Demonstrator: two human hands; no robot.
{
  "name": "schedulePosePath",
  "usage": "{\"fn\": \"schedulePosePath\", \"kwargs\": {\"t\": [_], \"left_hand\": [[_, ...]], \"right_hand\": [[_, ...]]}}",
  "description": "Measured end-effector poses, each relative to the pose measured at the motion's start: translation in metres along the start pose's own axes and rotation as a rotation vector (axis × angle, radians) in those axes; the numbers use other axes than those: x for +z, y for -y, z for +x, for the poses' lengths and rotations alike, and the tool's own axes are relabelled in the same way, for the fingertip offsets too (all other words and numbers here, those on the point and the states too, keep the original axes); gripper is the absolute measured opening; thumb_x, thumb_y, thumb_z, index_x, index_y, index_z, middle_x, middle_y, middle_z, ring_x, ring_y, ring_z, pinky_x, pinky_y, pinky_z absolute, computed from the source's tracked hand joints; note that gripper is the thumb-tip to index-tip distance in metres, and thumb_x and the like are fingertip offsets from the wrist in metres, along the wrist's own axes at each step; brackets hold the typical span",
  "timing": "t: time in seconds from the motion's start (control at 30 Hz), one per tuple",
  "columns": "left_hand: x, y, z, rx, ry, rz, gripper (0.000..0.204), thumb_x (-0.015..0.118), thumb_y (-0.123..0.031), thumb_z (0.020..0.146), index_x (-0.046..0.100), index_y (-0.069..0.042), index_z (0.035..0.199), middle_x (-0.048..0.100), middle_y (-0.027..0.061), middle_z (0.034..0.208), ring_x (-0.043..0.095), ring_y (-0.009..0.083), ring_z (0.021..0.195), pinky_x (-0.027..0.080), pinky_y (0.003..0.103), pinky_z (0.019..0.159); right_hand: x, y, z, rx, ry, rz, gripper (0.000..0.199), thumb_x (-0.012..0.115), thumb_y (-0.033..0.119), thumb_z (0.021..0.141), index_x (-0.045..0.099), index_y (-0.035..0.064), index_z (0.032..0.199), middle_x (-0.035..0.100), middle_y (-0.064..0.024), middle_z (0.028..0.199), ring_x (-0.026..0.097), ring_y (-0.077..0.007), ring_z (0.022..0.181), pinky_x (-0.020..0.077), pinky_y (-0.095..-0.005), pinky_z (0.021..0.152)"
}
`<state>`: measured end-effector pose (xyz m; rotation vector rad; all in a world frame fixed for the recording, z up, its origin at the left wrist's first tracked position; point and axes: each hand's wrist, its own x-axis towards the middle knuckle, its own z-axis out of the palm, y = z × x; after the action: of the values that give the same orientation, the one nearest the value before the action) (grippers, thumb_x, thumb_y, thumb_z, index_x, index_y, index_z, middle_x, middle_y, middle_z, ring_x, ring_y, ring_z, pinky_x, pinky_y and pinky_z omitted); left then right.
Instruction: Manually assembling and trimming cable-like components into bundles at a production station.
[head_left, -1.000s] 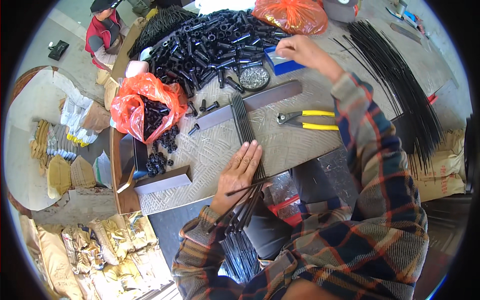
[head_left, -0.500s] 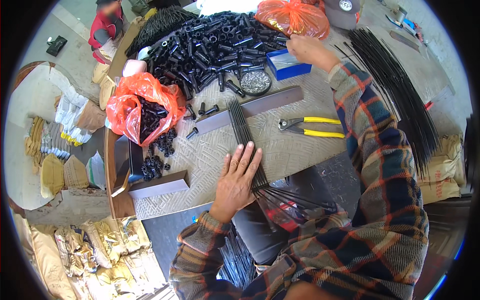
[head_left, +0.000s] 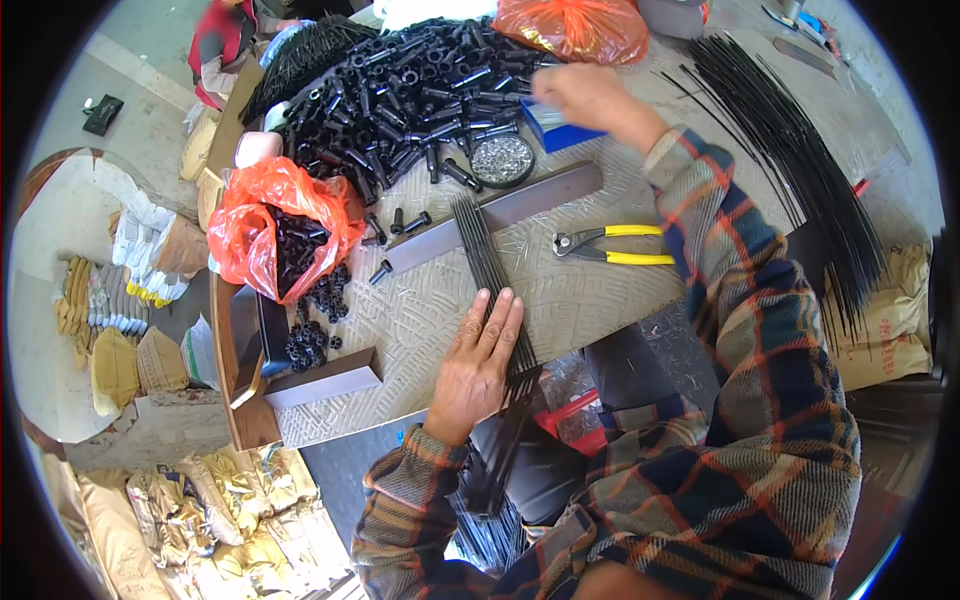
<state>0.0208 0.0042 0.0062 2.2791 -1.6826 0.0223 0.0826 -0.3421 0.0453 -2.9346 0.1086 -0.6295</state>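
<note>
My left hand (head_left: 470, 375) lies flat with its fingers stretched over a row of thin black rods (head_left: 478, 245). Their far ends rest across a grey metal bar (head_left: 535, 205), and their near ends hang past the table edge toward my lap. My right hand (head_left: 590, 100) is just above and beside a blue box (head_left: 565, 135), its fingers curled together and blurred by motion; what they hold, if anything, I cannot make out. Left of the box stands a round dish of small silvery pieces (head_left: 502, 160). Yellow-handled pliers (head_left: 610, 245) lie on the table to the right of the rods.
A heap of black bolt-like parts (head_left: 410, 100) covers the far table. Red plastic bags stand at the left (head_left: 245, 235) and the back (head_left: 580, 28). A long bundle of black rods (head_left: 800, 170) lies at the right. A short metal bar (head_left: 325, 380) sits by the near left edge.
My right hand has moved left from over the blue box. The rods' near ends, fanned to the right before, now hang more straight down. My left hand stays on the rods.
</note>
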Motion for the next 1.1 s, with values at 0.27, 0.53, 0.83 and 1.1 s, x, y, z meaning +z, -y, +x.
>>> {"fn": "schedulePosePath", "kwargs": {"t": [0.27, 0.53, 0.83, 1.1], "left_hand": [[0.007, -0.004, 0.004, -0.095, 0.089, 0.273, 0.055, 0.039, -0.013, 0.082, 0.032, -0.008, 0.136, 0.029, 0.0099, 0.142, 0.027, 0.025, 0.131, 0.021, 0.039, 0.107], [0.011, -0.003, 0.008, -0.128, 0.043, 0.055, 0.056, 0.04, -0.006, 0.08, 0.032, -0.003, 0.135, 0.028, 0.0158, 0.141, 0.028, 0.0306, 0.13, 0.025, 0.04, 0.106], [0.011, -0.004, 0.009, -0.087, 0.014, 0.049, 0.056, 0.049, -0.019, 0.082, 0.033, 0.002, 0.132, 0.03, 0.0188, 0.139, 0.029, 0.034, 0.129, 0.027, 0.04, 0.105], [0.012, -0.004, 0.008, -0.103, 0.036, 0.094, 0.057, 0.049, -0.017, 0.082, 0.032, 0.002, 0.133, 0.029, 0.0188, 0.14, 0.028, 0.0338, 0.129, 0.027, 0.039, 0.105]], "right_hand": [[0.032, 0.075, -0.033, -0.282, 0.11, 0.44, 0.01, 0.058, 0.012, 0.078, 0.063, 0.0139, 0.087, 0.06, -0.003, 0.079, 0.06, -0.0244, 0.078, 0.0451, -0.0369, 0.064], [0.037, 0.063, -0.037, -0.198, 0.127, 0.294, 0.013, 0.059, 0.01, 0.077, 0.065, 0.0187, 0.085, 0.059, -0.004, 0.08, 0.06, -0.0258, 0.078, 0.0454, -0.0396, 0.061], [0.042, 0.068, -0.035, -0.205, 0.098, 0.291, 0.016, 0.058, 0.013, 0.077, 0.066, 0.0209, 0.088, 0.059, -0.0056, 0.081, 0.061, -0.028, 0.077, 0.046, -0.0412, 0.06], [0.043, 0.068, -0.035, -0.244, 0.061, 0.328, 0.016, 0.057, 0.013, 0.078, 0.067, 0.0209, 0.088, 0.059, -0.0058, 0.081, 0.061, -0.0283, 0.076, 0.0459, -0.0411, 0.059]]}}
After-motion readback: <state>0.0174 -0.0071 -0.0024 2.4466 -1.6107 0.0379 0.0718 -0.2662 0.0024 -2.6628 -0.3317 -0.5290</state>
